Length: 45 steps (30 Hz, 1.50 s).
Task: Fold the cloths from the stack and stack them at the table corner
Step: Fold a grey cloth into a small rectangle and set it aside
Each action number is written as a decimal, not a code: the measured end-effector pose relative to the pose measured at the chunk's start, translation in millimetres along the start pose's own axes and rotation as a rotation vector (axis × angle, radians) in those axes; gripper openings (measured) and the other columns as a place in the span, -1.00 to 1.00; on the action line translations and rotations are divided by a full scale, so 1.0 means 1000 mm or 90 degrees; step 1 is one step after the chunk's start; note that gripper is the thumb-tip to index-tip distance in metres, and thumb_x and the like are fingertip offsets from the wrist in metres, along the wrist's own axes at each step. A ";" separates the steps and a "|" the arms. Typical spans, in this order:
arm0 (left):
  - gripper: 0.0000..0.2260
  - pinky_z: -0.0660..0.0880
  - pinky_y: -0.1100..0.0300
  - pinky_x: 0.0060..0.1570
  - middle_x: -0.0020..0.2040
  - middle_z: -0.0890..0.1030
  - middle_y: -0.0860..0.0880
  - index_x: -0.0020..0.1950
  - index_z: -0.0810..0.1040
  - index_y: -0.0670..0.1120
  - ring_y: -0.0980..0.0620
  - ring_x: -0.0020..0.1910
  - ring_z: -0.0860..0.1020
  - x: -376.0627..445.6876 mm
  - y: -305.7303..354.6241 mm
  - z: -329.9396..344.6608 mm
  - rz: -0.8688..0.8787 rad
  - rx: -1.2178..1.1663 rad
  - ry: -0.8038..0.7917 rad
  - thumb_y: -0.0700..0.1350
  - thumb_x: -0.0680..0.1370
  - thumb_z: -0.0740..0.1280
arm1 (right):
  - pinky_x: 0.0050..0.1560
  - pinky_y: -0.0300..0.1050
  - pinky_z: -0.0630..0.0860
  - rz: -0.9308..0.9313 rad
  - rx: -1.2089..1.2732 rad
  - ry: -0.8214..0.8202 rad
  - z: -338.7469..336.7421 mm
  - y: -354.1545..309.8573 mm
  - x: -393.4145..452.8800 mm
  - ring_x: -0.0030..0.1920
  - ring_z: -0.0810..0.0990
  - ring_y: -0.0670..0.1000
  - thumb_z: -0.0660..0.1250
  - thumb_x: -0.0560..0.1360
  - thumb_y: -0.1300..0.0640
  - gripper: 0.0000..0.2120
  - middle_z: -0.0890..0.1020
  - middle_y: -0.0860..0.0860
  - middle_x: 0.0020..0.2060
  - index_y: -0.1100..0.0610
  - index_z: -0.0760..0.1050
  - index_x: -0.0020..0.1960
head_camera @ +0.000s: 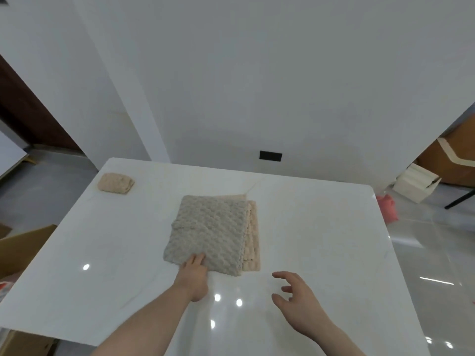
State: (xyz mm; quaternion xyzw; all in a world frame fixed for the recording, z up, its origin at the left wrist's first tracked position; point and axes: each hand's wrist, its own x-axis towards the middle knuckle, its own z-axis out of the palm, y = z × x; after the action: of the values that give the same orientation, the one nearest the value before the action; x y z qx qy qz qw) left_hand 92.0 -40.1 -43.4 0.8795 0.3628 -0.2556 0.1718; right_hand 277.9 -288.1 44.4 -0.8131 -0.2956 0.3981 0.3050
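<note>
On the white table (102, 253), the stack of cloths (210, 235) lies near the middle, a grey cloth (205, 227) on top. The left hand (194, 274) touches the stack's near edge; its fingertips are partly hidden, so the grip cannot be told. The right hand (295, 296) hovers beside the stack, fingers spread, holding nothing. A folded beige cloth (115, 183) sits at the table's far left corner.
</note>
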 end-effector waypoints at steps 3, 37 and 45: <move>-0.47 0.10 -0.05 0.59 0.65 0.12 -0.02 0.54 0.39 -0.09 -0.07 0.62 0.12 0.004 -0.007 -0.005 -0.011 0.010 0.006 -0.16 0.54 0.23 | 0.14 -0.32 0.45 -0.017 -0.032 -0.025 -0.003 -0.003 0.007 0.23 0.51 -0.19 0.36 0.55 0.06 -0.60 0.37 -0.30 0.33 -0.22 0.42 0.33; -0.89 0.41 0.38 -0.14 -0.05 0.66 0.23 0.06 0.69 0.14 0.28 -0.21 0.55 -0.172 -0.018 -0.166 0.224 -0.356 0.275 0.04 0.54 0.49 | 0.00 -0.14 0.54 -0.245 0.128 0.133 0.060 -0.151 -0.031 -0.09 0.67 -0.13 0.40 0.57 0.16 -0.81 0.70 -0.16 -0.18 -0.08 0.62 -0.16; -0.94 0.55 0.29 -0.14 -0.16 0.71 0.20 -0.05 0.75 0.13 0.20 -0.18 0.64 -0.204 -0.043 -0.135 0.290 -0.450 0.158 0.00 0.53 0.47 | -0.06 -0.11 0.62 -0.212 0.050 0.033 0.128 -0.162 -0.066 -0.14 0.66 -0.13 0.50 0.43 0.08 -0.76 0.69 -0.11 -0.13 -0.16 0.60 0.05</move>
State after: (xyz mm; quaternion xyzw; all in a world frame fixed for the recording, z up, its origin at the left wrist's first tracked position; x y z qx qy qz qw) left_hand -18.8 -57.8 178.6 0.8482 0.2428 0.0362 0.4693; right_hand 100.1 -199.2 130.3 -0.7504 -0.4024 0.3321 0.4057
